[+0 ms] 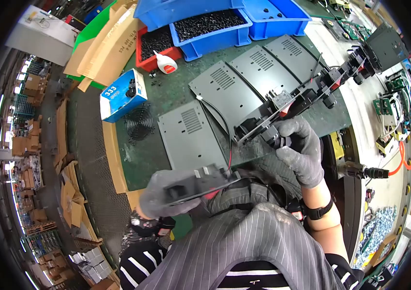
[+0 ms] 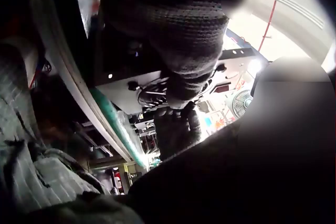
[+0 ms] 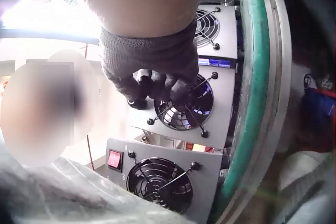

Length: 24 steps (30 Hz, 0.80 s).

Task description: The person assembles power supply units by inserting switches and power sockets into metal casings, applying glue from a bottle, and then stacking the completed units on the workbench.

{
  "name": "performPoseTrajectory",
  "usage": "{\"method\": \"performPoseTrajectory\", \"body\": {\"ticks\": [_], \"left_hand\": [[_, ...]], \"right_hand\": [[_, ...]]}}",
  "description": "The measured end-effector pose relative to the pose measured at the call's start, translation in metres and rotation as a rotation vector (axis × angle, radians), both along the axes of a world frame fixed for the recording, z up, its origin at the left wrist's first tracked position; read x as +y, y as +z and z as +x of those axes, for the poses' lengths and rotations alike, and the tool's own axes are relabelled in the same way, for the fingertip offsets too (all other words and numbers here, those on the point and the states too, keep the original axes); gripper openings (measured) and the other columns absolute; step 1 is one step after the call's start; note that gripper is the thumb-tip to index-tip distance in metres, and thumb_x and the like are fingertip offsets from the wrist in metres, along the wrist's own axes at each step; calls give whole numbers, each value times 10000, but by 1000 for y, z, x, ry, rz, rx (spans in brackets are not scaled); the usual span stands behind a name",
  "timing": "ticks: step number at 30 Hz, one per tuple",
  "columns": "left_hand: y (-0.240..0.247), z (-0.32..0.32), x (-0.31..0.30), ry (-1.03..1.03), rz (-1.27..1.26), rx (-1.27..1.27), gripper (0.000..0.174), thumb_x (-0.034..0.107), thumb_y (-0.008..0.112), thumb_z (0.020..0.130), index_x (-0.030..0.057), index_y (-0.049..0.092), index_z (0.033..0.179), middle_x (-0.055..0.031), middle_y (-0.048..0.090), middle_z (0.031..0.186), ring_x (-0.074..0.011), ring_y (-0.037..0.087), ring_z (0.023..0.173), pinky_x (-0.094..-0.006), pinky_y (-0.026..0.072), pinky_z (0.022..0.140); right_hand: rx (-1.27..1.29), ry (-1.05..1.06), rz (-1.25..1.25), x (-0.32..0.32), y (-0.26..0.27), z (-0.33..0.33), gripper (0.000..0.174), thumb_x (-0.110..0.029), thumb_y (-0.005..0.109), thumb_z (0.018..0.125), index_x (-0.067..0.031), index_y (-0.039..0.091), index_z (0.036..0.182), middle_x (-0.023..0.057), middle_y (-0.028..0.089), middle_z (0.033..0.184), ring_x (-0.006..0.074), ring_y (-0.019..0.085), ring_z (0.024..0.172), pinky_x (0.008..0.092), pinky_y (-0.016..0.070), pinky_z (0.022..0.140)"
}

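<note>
My gloved left hand (image 1: pixel 159 198) grips a grey metal fan panel (image 1: pixel 193 186) low in front of the apron, with a cable rising from it. In the left wrist view the gloved fingers (image 2: pixel 191 58) cross the panel's face beside a wire fan guard (image 2: pixel 152 95). My gloved right hand (image 1: pixel 304 152) is at the near end of a row of standing fan panels, thumb and forefinger round a black round part (image 1: pixel 279 141). From the right wrist, the curled fingers (image 3: pixel 168 85) overlap the fan guard (image 3: pixel 197 113); a panel with a red rocker switch (image 3: pixel 114 159) stands below.
Flat grey vented panels (image 1: pixel 191 137) lie on the green bench. Blue bins (image 1: pixel 210 36) and a red bin (image 1: pixel 147 58) of small black parts stand at the back, near a white bottle (image 1: pixel 165 64), a blue box (image 1: pixel 124 96) and stacked wire guards (image 1: pixel 138 122). An orange air hose (image 1: pixel 401 157) hangs right.
</note>
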<state>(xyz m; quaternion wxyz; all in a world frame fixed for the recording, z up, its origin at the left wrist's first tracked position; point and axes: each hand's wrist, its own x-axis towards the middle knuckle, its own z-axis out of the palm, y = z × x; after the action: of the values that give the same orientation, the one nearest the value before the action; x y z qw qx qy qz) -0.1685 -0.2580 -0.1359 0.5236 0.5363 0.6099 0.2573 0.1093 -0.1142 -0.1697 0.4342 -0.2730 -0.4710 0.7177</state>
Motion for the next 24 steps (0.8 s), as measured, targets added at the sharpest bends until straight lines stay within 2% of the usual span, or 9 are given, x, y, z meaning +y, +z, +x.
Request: {"method": "performPoseTrajectory", "body": {"ticks": [5,6,9,11,13,17,21,22,24], "left_hand": [[14,-1,-17,405,307,-643,586,-66,781,673,27,593,1220,-179,652,1114,-276,653,1013,-358,532,857],[-7,-16,-40,471,164,-443,835,69,846,659,59,410,1371,-189,572,1245,-338,556,1175,-485,445,1016],[-29,-3,-19,136,519,-233,843,126,842,703,75,370,1399,-165,591,1227,-314,562,1174,-473,445,1019],[-39,0,-6,91,481,-116,690,130,800,764,57,449,1354,-125,627,1179,-220,589,1126,-379,460,990],[-39,15,4,223,232,-160,517,15,751,777,8,550,1253,-91,675,982,-129,636,826,-262,507,699],[-57,35,19,248,239,-204,536,52,755,772,2,546,1263,-83,683,1052,-131,639,902,-277,504,780],[-75,60,27,248,516,-274,527,113,735,799,-15,535,1270,-153,663,1113,-218,663,970,-317,509,852],[-66,61,28,231,319,-247,538,139,741,799,-19,532,1269,-177,653,1118,-251,664,992,-332,510,859],[-72,66,32,178,518,-194,562,155,740,792,-6,518,1282,-190,639,1147,-303,655,1029,-361,510,882]], "right_hand": [[12,45,-1,1,-25,2,352,-52,732,759,-48,552,1061,34,599,1027,92,541,892,256,448,827],[-1,53,-21,1,-31,1,350,-54,731,761,-48,554,1063,28,594,1016,89,535,881,251,444,820],[38,39,-79,0,-34,-4,362,-68,739,752,-45,561,1066,14,581,987,82,521,860,241,433,805],[46,-46,-96,1,-33,-5,368,-117,767,726,-39,545,1010,63,619,958,143,576,838,301,471,780],[37,-26,-106,2,-34,-4,381,-130,771,720,-40,551,1018,57,618,961,135,571,840,292,468,781],[-20,-45,-7,4,-36,-4,367,-96,743,731,-39,564,1045,12,579,942,82,511,837,235,420,778],[20,-149,-5,10,-30,-4,339,-103,721,722,-35,557,1010,36,588,898,108,546,761,263,468,684],[31,-156,-28,12,-36,-3,340,-125,711,725,-40,552,1013,46,594,906,114,547,754,260,466,678],[58,-198,-22,13,-35,-6,345,-140,712,728,-51,554,1022,44,608,978,139,560,862,281,456,812]]}}
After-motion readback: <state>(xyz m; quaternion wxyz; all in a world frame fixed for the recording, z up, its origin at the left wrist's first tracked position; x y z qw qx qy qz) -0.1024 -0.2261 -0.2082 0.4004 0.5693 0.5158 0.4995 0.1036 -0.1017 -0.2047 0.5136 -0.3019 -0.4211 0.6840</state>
